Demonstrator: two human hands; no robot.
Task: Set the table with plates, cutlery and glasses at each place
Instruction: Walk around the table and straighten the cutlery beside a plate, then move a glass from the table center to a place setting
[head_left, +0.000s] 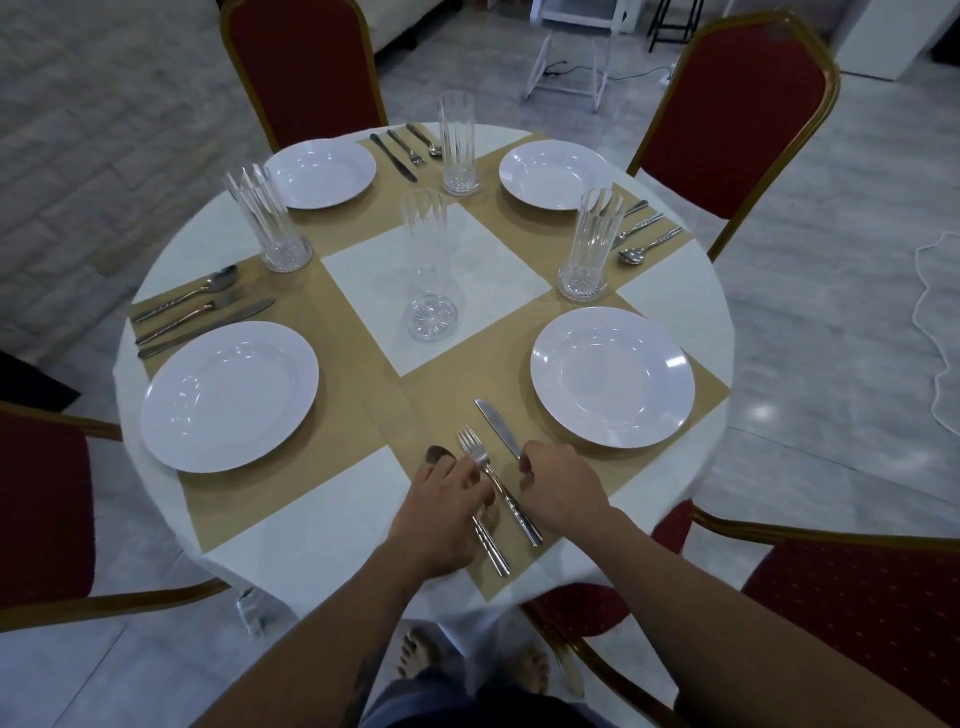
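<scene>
Altogether the round tabletop (291, 545) carries four tan placemats (452, 384), four white plates (229, 396) (612, 376) (320, 173) (556, 174), four tall ribbed glasses (267, 218) (457, 143) (428, 265) (589, 244) and four sets of cutlery, three pieces in each. Four red chairs (727, 114) stand around it. Three sets lie untouched: one at the left place (197, 306), one at the far place (402, 150), one at the right place (641, 234). The fourth set lies on the nearest placemat, left of the near right plate: spoon (440, 456), fork (475, 452) and knife (496, 426) side by side. The left grip (447, 514) lies over the spoon with bent fingers, its fingertips touching the fork's neck; whether it clasps the spoon I cannot tell. The right grip (563, 488) is clenched round the knife's handle, the blade pointing away across the mat. One glass stands upright on the white centre, just beyond the nearest placemat's far corner
</scene>
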